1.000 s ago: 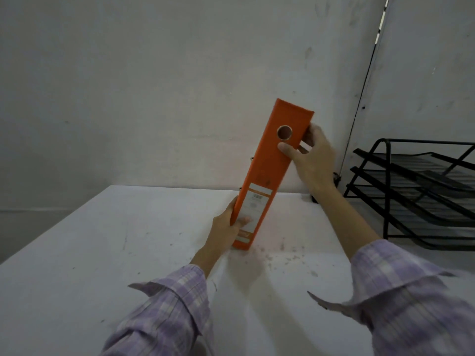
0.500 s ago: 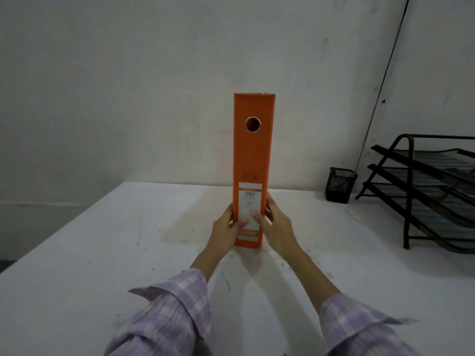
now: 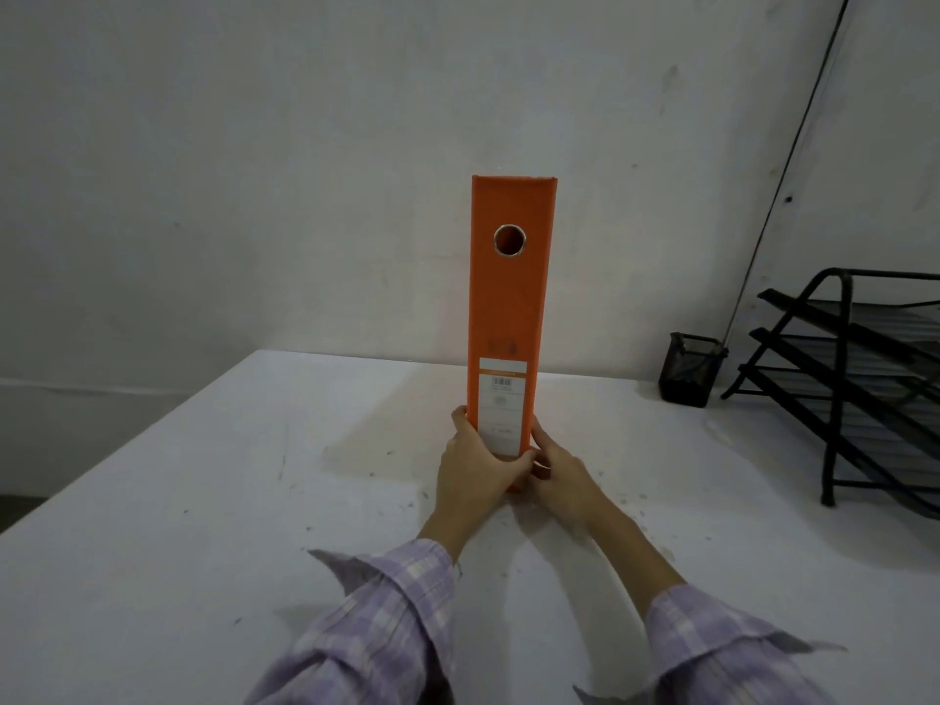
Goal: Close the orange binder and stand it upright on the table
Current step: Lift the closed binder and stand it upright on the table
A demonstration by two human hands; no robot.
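Binder stands upright and closed on the counter. Left hand and right hand fingers grasp its base. Risk: an uneven release tips this tall, narrow binder sideways.

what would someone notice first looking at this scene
The orange binder stands out at once: closed and upright in the middle of the white table, spine facing the camera, bright against the pale wall. The left hand and right hand grip it at its base from either side. At the far right of the table sit a black stacked tray rack and a small black mesh cup.
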